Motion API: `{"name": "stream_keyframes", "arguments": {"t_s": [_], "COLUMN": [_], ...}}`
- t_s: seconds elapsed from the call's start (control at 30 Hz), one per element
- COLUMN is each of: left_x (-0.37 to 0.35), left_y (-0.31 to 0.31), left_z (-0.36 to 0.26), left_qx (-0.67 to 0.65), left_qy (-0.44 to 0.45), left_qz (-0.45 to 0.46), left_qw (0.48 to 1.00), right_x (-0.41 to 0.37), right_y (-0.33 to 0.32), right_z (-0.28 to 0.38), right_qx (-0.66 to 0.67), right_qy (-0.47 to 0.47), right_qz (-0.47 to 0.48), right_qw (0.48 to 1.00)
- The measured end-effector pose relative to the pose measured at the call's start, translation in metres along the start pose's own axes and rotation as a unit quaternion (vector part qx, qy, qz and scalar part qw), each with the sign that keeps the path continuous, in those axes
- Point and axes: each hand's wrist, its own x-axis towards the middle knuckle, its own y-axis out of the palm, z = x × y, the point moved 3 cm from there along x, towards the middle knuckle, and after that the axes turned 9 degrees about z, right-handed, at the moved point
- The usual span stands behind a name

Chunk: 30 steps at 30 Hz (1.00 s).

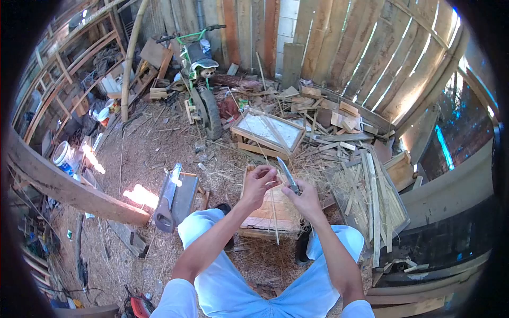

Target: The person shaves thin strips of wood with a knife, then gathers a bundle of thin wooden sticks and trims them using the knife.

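Note:
In the head view my right hand [305, 200] is wrapped round the handle of a knife [287, 173], its blade pointing up and away from me. To its left, my left hand [260, 185] is closed in a pinch on a thin wooden strip [274, 214]. The strip hangs down past the fingers, over a low wooden bench [265, 221] between my knees. Both hands are close together, with the blade beside the left fingertips.
A handsaw [168, 199] lies on a small dark-topped stool [183, 197] at left. Right of the bench, a board [400, 212] carries long wood strips [374, 196]. Ahead are a wood-framed tray [270, 130], scrap wood [339, 116] and a motorbike [204, 90]. A beam [79, 183] crosses the left side.

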Motion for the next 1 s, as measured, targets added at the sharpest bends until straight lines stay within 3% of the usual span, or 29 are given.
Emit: {"name": "stream_keyframes", "arguments": {"t_s": [0.23, 0.37, 0.43, 0.5, 0.6, 0.9, 1.0], "left_x": [0.004, 0.013, 0.010, 0.004, -0.005, -0.016, -0.016], "left_y": [-0.015, -0.050, -0.068, -0.085, -0.109, -0.117, -0.115], "left_z": [-0.016, -0.051, -0.082, -0.105, -0.129, -0.136, -0.138], "left_qx": [-0.026, -0.012, -0.002, 0.010, 0.012, 0.001, 0.008], "left_qy": [0.013, 0.069, 0.155, 0.200, 0.258, 0.308, 0.332], "left_qz": [-0.026, -0.066, -0.048, -0.116, -0.141, -0.161, -0.168], "left_qw": [0.999, 0.995, 0.987, 0.973, 0.956, 0.938, 0.928], "right_x": [-0.010, -0.018, -0.017, -0.019, -0.020, -0.018, -0.018], "right_y": [-0.004, -0.019, -0.027, -0.036, -0.053, -0.068, -0.073], "right_z": [0.008, 0.010, -0.009, -0.012, -0.011, -0.001, 0.001], "right_qx": [-0.101, -0.129, -0.156, -0.175, -0.201, -0.241, -0.243], "right_qy": [0.025, 0.036, 0.020, -0.002, 0.010, -0.005, 0.035], "right_qz": [0.020, 0.041, 0.042, 0.019, 0.000, -0.051, -0.059], "right_qw": [0.994, 0.990, 0.987, 0.984, 0.979, 0.969, 0.967]}}
